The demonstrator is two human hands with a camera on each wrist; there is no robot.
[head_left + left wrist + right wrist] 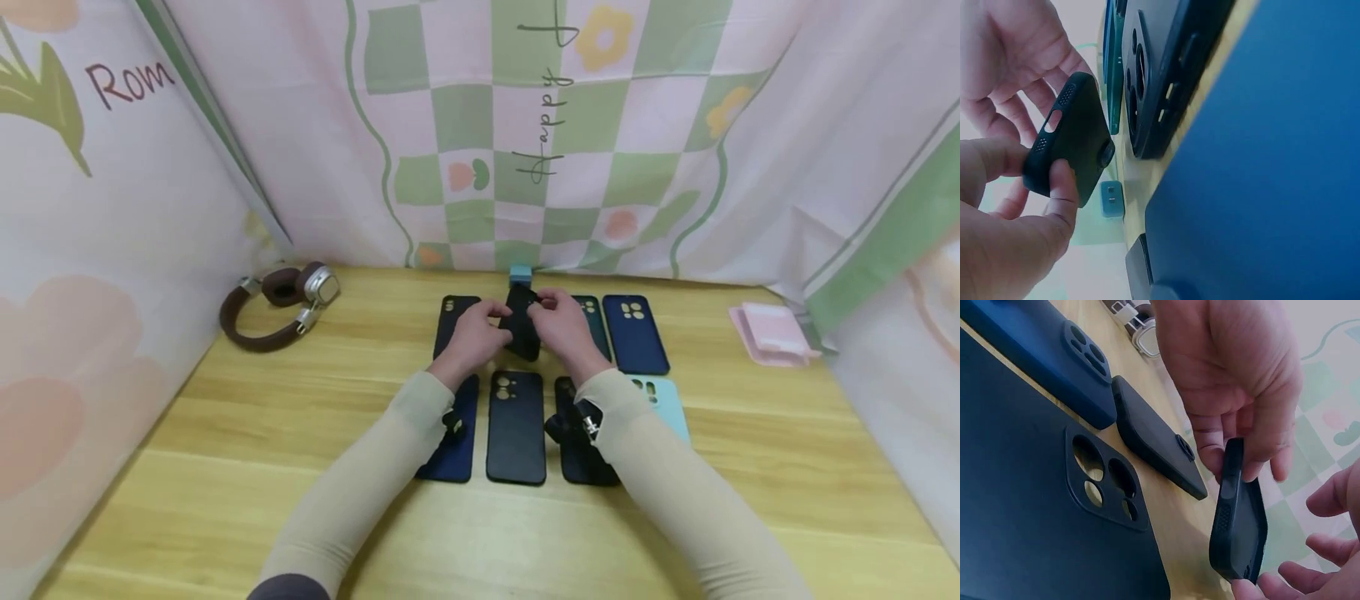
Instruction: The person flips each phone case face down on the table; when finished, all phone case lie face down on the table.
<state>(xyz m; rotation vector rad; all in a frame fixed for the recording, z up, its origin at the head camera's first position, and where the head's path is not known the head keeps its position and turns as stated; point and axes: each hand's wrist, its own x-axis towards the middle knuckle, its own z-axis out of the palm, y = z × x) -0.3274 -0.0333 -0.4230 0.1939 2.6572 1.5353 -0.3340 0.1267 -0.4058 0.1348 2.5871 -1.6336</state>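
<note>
A black phone case (522, 323) is held upright and tilted above the table, between both hands. My left hand (476, 335) pinches its end with thumb and fingers, close to the oblong port cutout seen in the left wrist view. At the case's other side is my right hand (558, 327); in the right wrist view its fingers (1300, 577) are spread, with fingertips right at the lower corner of the case (1235, 528) and the thumb apart. Below the hands lie a dark phone case (516, 433), a blue one (459, 442) and another dark one (583, 454), partly covered by the right wrist.
A dark case (450, 321), a green one (592, 321) and a navy one (636, 337) line the back row. A light-blue case (667, 404) lies under the right forearm. Brown headphones (262, 333) sit at left, pink pads (772, 333) at right, a blue block (520, 275) behind.
</note>
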